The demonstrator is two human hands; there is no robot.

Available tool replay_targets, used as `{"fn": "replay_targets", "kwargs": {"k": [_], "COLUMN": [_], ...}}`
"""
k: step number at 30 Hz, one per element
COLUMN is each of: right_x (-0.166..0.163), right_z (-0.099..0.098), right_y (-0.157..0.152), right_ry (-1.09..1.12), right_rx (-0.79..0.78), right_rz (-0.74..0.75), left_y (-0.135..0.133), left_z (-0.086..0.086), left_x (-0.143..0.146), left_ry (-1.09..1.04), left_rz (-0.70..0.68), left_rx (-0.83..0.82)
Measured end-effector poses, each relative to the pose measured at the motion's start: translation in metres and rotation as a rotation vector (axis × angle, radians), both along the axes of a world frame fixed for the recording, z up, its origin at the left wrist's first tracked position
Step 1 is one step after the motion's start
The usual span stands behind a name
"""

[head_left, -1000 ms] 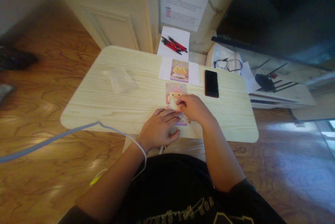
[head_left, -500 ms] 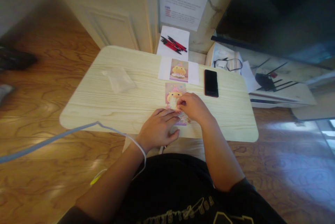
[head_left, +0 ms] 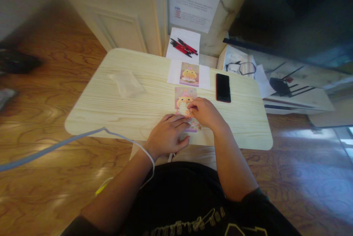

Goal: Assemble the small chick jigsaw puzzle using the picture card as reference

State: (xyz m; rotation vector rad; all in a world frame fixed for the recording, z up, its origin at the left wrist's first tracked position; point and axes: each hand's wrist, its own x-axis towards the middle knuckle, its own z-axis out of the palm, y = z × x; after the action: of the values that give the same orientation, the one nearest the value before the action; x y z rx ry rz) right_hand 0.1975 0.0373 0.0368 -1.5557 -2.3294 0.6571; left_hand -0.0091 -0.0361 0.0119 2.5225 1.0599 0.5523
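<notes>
A small picture card point(head_left: 184, 98) showing a yellow cartoon figure on pink lies on the pale wooden table point(head_left: 110, 107), partly covered by both hands. My left hand point(head_left: 167, 135) rests flat on the card's near left part, fingers together. My right hand point(head_left: 205, 113) pinches a small pale piece point(head_left: 182, 108) at the card's middle with thumb and fingertips. A matching picture on a white sheet point(head_left: 189, 73) lies just beyond the card.
A black phone point(head_left: 223, 87) lies right of the card. A clear plastic bag point(head_left: 126, 83) sits at the table's left. Red and black pens point(head_left: 183, 47) lie on paper behind the table. Glasses point(head_left: 240, 67) rest on a low shelf. A white cable point(head_left: 82, 138) crosses the near edge.
My right hand has shifted slightly left over the card, still pinching the small piece. My left hand has stayed where it was.
</notes>
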Motion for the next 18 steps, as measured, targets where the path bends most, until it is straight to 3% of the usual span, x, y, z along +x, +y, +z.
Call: {"fn": "replay_targets", "kwargs": {"k": [9,13,18], "right_x": [-0.004,-0.004,-0.002], "right_z": [0.004,0.01,0.014], "right_y": [-0.004,-0.004,0.0], "right_ry": [-0.033,0.106,0.277], "right_rx": [-0.008,-0.074,0.007], "right_rz": [0.004,-0.022,-0.051], "left_y": [0.0,0.0,0.0], "left_z": [-0.001,0.0,0.0], "left_x": [0.001,0.0,0.0], "left_ry": [-0.008,-0.002,-0.008], "left_rz": [0.003,0.0,0.005], "left_rx": [-0.001,-0.003,-0.016]}}
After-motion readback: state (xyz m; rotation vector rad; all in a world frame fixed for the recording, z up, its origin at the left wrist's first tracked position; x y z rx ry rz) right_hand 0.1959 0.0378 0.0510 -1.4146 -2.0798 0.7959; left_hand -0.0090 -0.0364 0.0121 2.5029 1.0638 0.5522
